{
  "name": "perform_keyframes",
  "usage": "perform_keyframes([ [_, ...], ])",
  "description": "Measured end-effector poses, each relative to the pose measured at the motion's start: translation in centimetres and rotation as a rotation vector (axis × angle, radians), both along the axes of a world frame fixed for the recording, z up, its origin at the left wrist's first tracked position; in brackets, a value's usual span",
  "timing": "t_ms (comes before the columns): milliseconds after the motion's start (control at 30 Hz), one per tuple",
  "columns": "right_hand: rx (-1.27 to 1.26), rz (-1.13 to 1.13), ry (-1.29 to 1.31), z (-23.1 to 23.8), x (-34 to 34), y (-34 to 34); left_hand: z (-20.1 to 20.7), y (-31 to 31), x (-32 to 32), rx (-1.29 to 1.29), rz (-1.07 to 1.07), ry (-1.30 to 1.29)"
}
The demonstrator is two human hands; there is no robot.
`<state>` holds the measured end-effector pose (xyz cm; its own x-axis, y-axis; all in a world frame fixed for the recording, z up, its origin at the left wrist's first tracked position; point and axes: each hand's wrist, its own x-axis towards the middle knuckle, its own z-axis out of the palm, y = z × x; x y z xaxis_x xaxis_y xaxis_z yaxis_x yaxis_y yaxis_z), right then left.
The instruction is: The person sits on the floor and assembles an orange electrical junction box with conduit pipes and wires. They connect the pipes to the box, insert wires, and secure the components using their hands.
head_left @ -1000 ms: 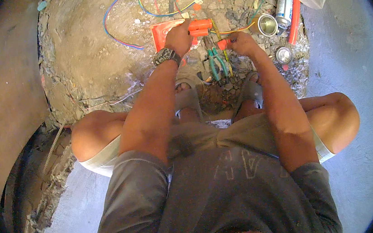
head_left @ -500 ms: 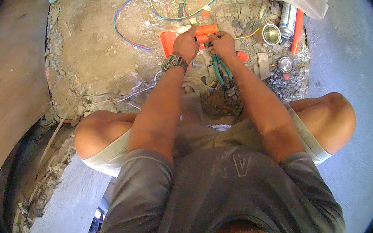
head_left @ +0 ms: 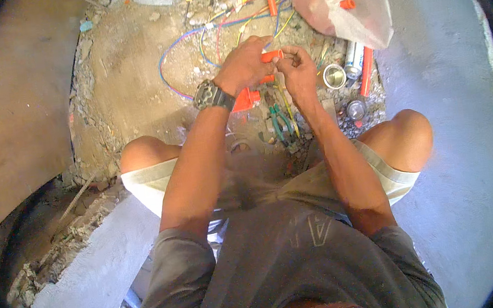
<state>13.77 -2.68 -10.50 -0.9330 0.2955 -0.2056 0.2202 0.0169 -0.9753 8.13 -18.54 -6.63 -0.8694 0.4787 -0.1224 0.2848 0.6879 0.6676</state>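
Observation:
My left hand (head_left: 244, 65), with a watch on its wrist, is closed around an orange electrical box (head_left: 242, 101) with short pipe stubs. One orange pipe stub (head_left: 270, 56) sticks out past its fingers, open end to the right. My right hand (head_left: 300, 71) has its fingers curled and pinched at that open end; whatever they hold is too small to make out. Below the hands, green-handled pliers (head_left: 281, 123) lie on the rubble. A thin yellow wire (head_left: 285, 100) runs beside them.
Blue, red and yellow wires (head_left: 172, 47) loop across the dusty ground. Right of the hands are an open can (head_left: 334, 76), a spray can (head_left: 354, 58), an orange pipe (head_left: 367, 74) and a round metal lid (head_left: 356, 110). A plastic bag (head_left: 358, 13) with orange fittings lies beyond.
Both hands have lifted and tilted the orange box, and its stub now shows an open end. The right fingers have drawn up to that end. The view has shifted, showing more ground ahead.

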Motion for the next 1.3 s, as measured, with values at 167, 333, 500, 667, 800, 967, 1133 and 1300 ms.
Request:
perform_keyframes([
  [167, -0.116, -0.038, 0.129, 8.2, -0.1, 1.4, 8.6, 1.5, -0.4, 0.122, -0.128, 0.04],
  [333, -0.072, 0.02, 0.285, 13.9, 2.1, 2.8, 11.7, 1.6, 1.2, 0.577, -0.033, -0.289],
  [500, -0.106, -0.047, 0.316, 21.4, 5.6, 6.2, 12.8, 2.3, 2.5, 1.047, -0.047, -0.663],
  [667, 0.239, -0.163, 0.61, 24.4, 9.0, 12.6, 11.6, 3.0, 3.2, 1.278, -0.083, -0.912],
  [800, 0.315, -0.309, 0.473, 21.8, 11.0, 17.4, 10.9, 3.1, 3.6, 1.323, -0.015, -1.051],
  [967, 0.26, -0.34, 0.022, 6.0, 14.4, 23.3, 10.3, -0.1, 5.0, 1.257, 0.226, -0.921],
  [1133, 0.494, -0.208, -0.399, -6.3, 23.2, 22.4, 11.5, -3.0, 3.4, 1.305, 0.344, -0.838],
  [1300, 0.427, -0.111, -0.518, -9.8, 25.4, 19.1, 11.0, -5.0, 3.5, 0.982, 0.431, -0.695],
])
